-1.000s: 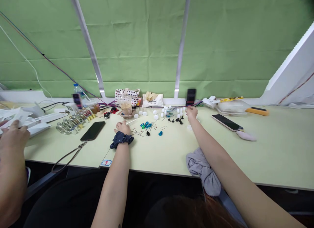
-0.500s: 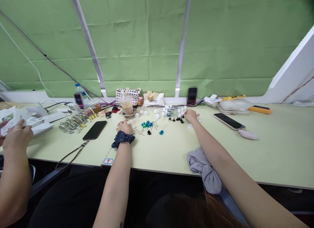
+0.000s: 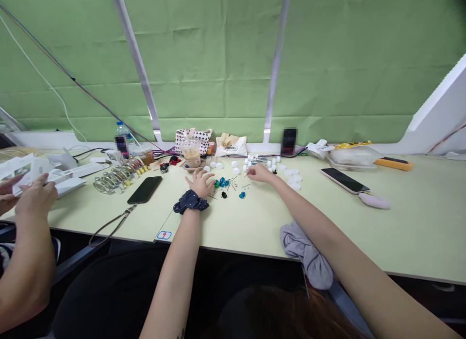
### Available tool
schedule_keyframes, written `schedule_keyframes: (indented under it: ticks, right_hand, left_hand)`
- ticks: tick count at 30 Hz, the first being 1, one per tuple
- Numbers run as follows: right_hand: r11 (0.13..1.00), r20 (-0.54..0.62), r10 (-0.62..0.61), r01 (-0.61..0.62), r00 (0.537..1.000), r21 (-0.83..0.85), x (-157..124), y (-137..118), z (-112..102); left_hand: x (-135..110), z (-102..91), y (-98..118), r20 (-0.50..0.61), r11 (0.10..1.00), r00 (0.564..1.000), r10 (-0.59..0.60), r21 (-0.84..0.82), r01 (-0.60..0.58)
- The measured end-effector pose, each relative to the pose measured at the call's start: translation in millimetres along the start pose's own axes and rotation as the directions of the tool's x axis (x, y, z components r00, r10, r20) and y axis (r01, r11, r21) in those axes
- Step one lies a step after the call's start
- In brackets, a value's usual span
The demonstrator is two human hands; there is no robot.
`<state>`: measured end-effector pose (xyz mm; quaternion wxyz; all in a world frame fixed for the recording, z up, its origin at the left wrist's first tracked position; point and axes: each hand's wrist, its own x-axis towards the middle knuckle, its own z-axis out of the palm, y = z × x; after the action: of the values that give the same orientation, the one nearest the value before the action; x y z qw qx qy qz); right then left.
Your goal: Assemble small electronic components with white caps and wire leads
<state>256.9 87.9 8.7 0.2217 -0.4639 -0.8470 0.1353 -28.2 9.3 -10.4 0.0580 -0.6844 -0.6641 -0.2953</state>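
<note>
My left hand [image 3: 201,184] is over the table just left of a small heap of blue and green pieces [image 3: 221,182], its fingers spread and nothing visible in them. My right hand [image 3: 259,174] is closed, fingertips together at the right of the loose thin pins [image 3: 231,185]. Whatever lies between those fingertips is too small to make out. Behind the right hand are clear vials with white caps [image 3: 259,161], partly covered by it. A black piece [image 3: 224,195] and a blue piece [image 3: 242,195] lie apart, nearer me.
White round caps [image 3: 294,179] lie right of my right hand. A drink cup [image 3: 191,154] stands behind my left hand. Phones [image 3: 144,190] [image 3: 344,180] lie on both sides. At far left, another person's hands [image 3: 36,193] hold white papers.
My left hand has moved right and spread its fingers; the clear tube beside it no longer shows. My right hand has moved left from the white caps towards the pins.
</note>
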Motion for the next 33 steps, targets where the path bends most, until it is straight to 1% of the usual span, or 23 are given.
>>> schedule_keyframes:
  ticks: [2, 3, 5, 7, 10, 12, 14, 16, 20, 23, 25, 27, 30, 33]
  right_hand:
    - [0.994, 0.087, -0.109, 0.107, 0.99, 0.029, 2, -16, 7]
    - [0.99, 0.127, -0.141, 0.137, 0.982, 0.042, 2, -22, 10]
    - [0.987, 0.167, -0.161, 0.157, 0.973, 0.034, 3, -30, 16]
    - [0.99, 0.187, -0.137, 0.142, 0.973, -0.01, 4, -32, 21]
    - [0.991, 0.199, -0.077, 0.096, 0.977, -0.088, 4, -31, 27]
    - [0.994, 0.198, -0.047, 0.065, 0.979, -0.084, 4, -28, 28]
    - [0.998, 0.193, -0.041, 0.049, 0.98, -0.033, 3, -25, 27]
    - [0.999, 0.193, -0.047, 0.046, 0.98, 0.01, 3, -22, 26]
    - [0.999, 0.186, -0.043, 0.04, 0.982, 0.021, 4, -23, 29]
    - [0.998, 0.12, -0.07, 0.068, 0.99, 0.014, 5, -31, 39]
    - [0.996, 0.072, -0.092, 0.092, 0.993, -0.001, 5, -37, 45]
    - [0.994, 0.047, -0.107, 0.107, 0.993, -0.013, 5, -42, 51]
    - [0.994, 0.062, -0.104, 0.106, 0.993, -0.041, 5, -48, 54]
    - [0.994, 0.092, -0.08, 0.087, 0.993, -0.073, 4, -51, 53]
  left_hand:
    - [0, 2.0, 10, 0.059, 0.995, 0.993, 0.103, -0.001, -0.103]
    - [-1, 3.6, 14, 0.099, 0.989, 0.984, 0.147, -0.002, -0.147]
    - [-1, 7.2, 20, 0.161, 0.981, 0.968, 0.192, -0.005, -0.193]
    - [-1, 10.1, 23, 0.182, 0.98, 0.964, 0.194, 0.001, -0.198]
    - [-1, 11.1, 24, 0.191, 0.986, 0.969, 0.159, 0.016, -0.165]
    - [-1, 10.5, 24, 0.211, 0.989, 0.968, 0.139, 0.017, -0.146]
    - [0, 10.2, 23, 0.217, 0.99, 0.967, 0.135, 0.007, -0.139]
    - [0, 10.8, 22, 0.201, 0.99, 0.97, 0.14, -0.011, -0.14]
    - [-1, 13.9, 20, 0.159, 0.99, 0.978, 0.132, -0.062, -0.124]
    - [0, 15.9, 19, 0.12, 0.987, 0.988, 0.101, -0.136, -0.084]
    - [2, 17.2, 17, 0.079, 0.974, 0.994, 0.075, -0.221, -0.055]
    - [4, 18.7, 15, 0.032, 0.94, 0.998, 0.06, -0.339, -0.045]
    - [7, 20.9, 12, -0.037, 0.866, 0.999, 0.009, -0.5, -0.027]
    - [7, 22.4, 11, -0.063, 0.819, 0.994, -0.087, -0.573, 0.036]
